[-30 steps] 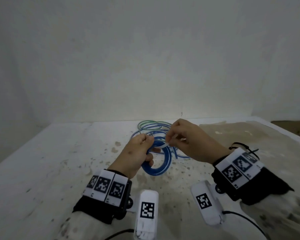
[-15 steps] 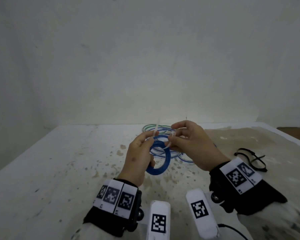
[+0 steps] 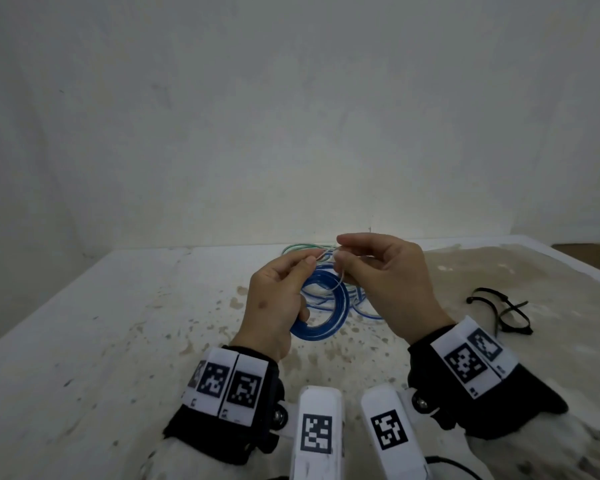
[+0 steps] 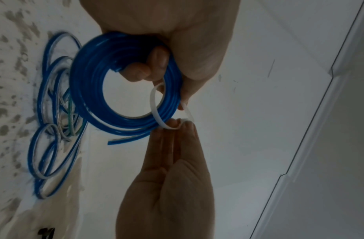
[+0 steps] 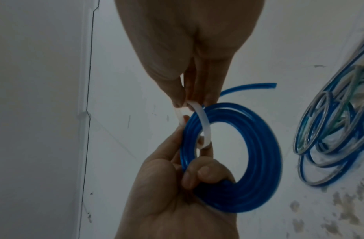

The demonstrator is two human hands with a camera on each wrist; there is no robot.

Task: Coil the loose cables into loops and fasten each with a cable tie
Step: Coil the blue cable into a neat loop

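Observation:
My left hand (image 3: 291,275) grips a tight coil of blue cable (image 3: 326,320) above the table, its fingers curled through the ring (image 4: 89,90). A white cable tie (image 4: 156,111) is bent in a loose loop round the coil's strands. My right hand (image 3: 357,261) pinches the tie (image 5: 203,119) between thumb and fingertips, just right of the left hand's fingertips, which touch the tie's other side. The coil's free end (image 5: 250,86) sticks out a little.
Behind the hands, a tangle of loose blue, grey and green cables (image 3: 298,247) lies on the stained white table (image 3: 118,341), close to the wall. A black looped cable (image 3: 499,310) lies to the right, near the table's right edge.
The white tie stood upright from my left fingertips half a second ago; now it is bent into a loop round the coil and my right hand pinches it.

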